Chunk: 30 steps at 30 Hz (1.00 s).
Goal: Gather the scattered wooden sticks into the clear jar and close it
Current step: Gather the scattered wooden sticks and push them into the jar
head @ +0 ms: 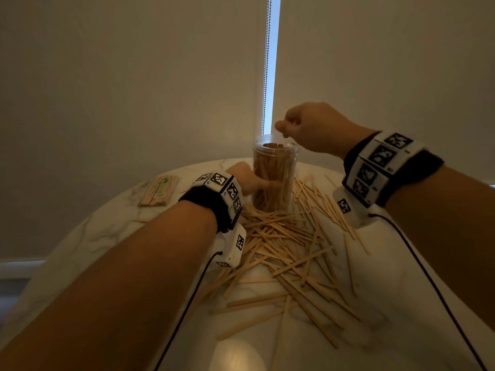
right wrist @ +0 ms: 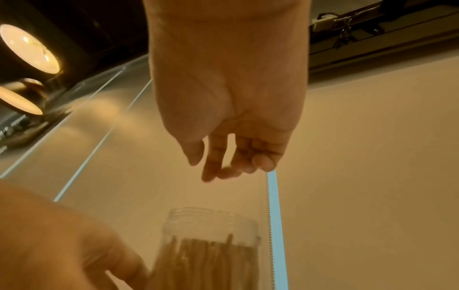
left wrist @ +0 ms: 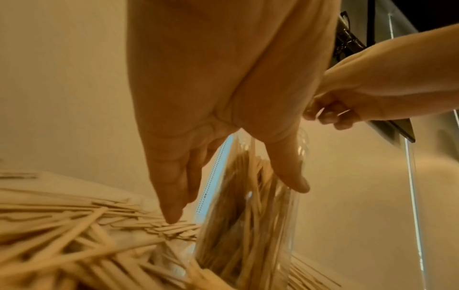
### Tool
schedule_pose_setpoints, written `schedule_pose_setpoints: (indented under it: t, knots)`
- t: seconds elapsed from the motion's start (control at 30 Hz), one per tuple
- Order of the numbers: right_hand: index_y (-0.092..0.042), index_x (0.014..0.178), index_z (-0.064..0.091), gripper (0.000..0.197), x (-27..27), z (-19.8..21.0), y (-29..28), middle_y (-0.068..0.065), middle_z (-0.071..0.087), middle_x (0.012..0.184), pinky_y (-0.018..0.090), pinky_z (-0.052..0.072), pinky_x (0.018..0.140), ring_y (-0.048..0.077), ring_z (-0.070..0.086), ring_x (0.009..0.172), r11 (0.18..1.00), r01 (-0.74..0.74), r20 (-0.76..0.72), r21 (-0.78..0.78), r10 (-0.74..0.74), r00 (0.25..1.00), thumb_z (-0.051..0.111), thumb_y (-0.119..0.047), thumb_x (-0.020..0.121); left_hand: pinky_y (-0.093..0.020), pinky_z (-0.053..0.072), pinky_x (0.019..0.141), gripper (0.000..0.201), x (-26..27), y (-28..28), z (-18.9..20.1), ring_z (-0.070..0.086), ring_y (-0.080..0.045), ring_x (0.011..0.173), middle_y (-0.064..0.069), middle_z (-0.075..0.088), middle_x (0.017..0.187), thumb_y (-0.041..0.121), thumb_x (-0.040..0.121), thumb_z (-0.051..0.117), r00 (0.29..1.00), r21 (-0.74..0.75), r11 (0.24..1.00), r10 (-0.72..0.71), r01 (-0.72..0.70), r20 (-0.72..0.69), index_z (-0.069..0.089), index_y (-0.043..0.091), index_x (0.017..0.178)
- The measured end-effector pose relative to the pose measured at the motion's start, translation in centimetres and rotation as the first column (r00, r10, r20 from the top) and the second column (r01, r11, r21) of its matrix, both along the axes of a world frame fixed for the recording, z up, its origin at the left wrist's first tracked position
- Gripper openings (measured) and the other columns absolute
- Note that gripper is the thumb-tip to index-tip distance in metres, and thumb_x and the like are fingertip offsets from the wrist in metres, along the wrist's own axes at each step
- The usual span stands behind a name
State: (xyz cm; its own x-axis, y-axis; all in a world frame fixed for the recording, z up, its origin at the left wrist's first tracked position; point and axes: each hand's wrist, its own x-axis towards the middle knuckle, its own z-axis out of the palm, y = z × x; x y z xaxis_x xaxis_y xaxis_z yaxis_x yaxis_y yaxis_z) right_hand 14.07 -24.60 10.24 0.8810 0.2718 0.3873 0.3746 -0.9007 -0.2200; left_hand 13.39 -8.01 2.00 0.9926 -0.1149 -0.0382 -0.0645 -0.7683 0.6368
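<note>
So the round marble tabletop (head: 112,218) still has a big messy heap of wooden sticks (head: 289,253) spread from about the middle out toward 5 o'clock, so I'd say this job is maybe halfway at best. The clear jar (head: 276,178) stands upright at roughly 12 o'clock of the pile, already packed with sticks almost up to its threaded mouth, and it's open with no lid on it; I can't spot a lid anywhere in these views. Off at 9 o'clock there's a wrapped pack of sticks (head: 159,190) lying flat, well apart from the heap. The left hand (head: 247,180) is wrapped around the jar's lower half, thumb on one side and fingers on the other, steadying it. The right hand (head: 308,127) hovers just above the jar's mouth at about 1 o'clock, fingers loosely curled and holding nothing as far as I can tell. What's left: a lot more sticks to scoop, then capping it.
</note>
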Motion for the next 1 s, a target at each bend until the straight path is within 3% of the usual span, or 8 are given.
schedule_pose_setpoints:
  t: [0.1,0.17,0.23,0.37,0.5,0.67,0.8,1.0]
  knots:
    - [-0.013,0.088,0.072,0.034,-3.2,-1.7,0.0,0.006,0.070,0.085,0.029,0.049,0.066,0.018,0.064,0.075,0.993,-0.068,-0.169,0.093,0.083,0.982,0.051,-0.037,0.100,-0.034,0.052,0.086,0.076,-0.6,2.1,0.2,0.062,-0.023,0.098,-0.009,0.064,0.127,0.064,0.079,0.070,0.998,0.207,0.978,0.004,0.010,-0.066,0.061,0.005,0.126]
    - [-0.015,0.089,0.072,0.032,-4.2,-4.1,0.6,0.005,0.070,0.086,0.025,0.051,0.064,0.016,0.064,0.074,0.991,-0.132,-0.434,-0.022,0.109,0.894,0.052,-0.037,0.099,-0.030,0.044,0.088,0.070,-1.5,4.0,0.3,0.060,-0.022,0.105,-0.006,0.066,0.126,0.064,0.080,0.069,0.994,0.305,0.951,-0.019,0.051,-0.105,0.066,0.009,0.124]
    - [-0.013,0.100,0.073,0.041,-4.3,-6.7,1.8,0.003,0.070,0.093,0.031,0.052,0.072,0.019,0.065,0.083,0.966,-0.205,-0.538,-0.160,0.089,0.838,0.053,-0.048,0.097,-0.028,0.037,0.086,0.069,-3.1,6.0,0.4,0.058,-0.022,0.109,-0.006,0.065,0.127,0.064,0.081,0.067,0.990,0.401,0.912,-0.035,0.088,-0.138,0.067,0.010,0.124]
    - [-0.010,0.122,0.056,0.079,-4.0,-10.0,4.0,0.006,0.058,0.117,0.038,0.048,0.081,0.025,0.056,0.103,0.871,-0.273,-0.577,-0.409,-0.015,0.817,0.059,-0.075,0.078,-0.031,0.040,0.084,0.097,-6.6,7.7,-0.4,0.056,-0.024,0.112,-0.008,0.060,0.130,0.079,0.070,0.065,0.973,0.574,0.809,0.012,0.126,-0.230,0.056,0.008,0.134]
    - [-0.005,0.113,0.063,0.081,-4.1,-11.1,4.5,0.010,0.064,0.111,0.036,0.048,0.072,0.025,0.058,0.090,0.827,-0.279,-0.583,-0.488,-0.071,0.810,0.065,-0.076,0.073,-0.041,0.047,0.099,0.111,-10.4,6.4,-2.6,0.049,-0.030,0.119,-0.011,0.044,0.135,0.084,0.057,0.070,0.964,0.668,0.720,-0.005,0.188,-0.266,0.044,0.016,0.140]
    - [-0.005,0.115,0.067,0.067,-5.9,-10.8,4.0,0.012,0.069,0.111,0.039,0.055,0.085,0.030,0.064,0.099,0.847,-0.298,-0.573,-0.440,-0.009,0.819,0.067,-0.062,0.082,-0.033,0.049,0.092,0.066,-11.4,5.7,-2.8,0.058,-0.026,0.114,-0.007,0.061,0.128,0.055,0.081,0.074,0.977,0.598,0.777,-0.108,0.197,-0.183,0.059,0.013,0.129]
    - [-0.003,0.089,0.068,0.045,-7.5,-11.1,3.7,0.007,0.062,0.077,0.032,0.046,0.059,0.023,0.054,0.068,0.851,-0.285,-0.545,-0.440,-0.001,0.838,0.069,-0.047,0.087,-0.039,0.047,0.097,0.041,-11.4,5.9,-3.2,0.051,-0.030,0.117,-0.008,0.056,0.126,0.047,0.089,0.068,0.994,0.653,0.749,-0.101,0.108,-0.049,0.068,0.020,0.120]
    - [0.000,0.091,0.068,0.032,-9.7,-10.8,2.9,0.009,0.057,0.076,0.025,0.035,0.049,0.023,0.050,0.068,0.873,-0.248,-0.502,-0.420,0.005,0.865,0.066,-0.032,0.091,-0.041,0.049,0.097,0.046,-12.1,5.3,-4.9,0.056,-0.028,0.113,-0.007,0.055,0.125,0.045,0.090,0.067,0.987,0.626,0.769,-0.158,0.133,-0.017,0.059,0.018,0.126]
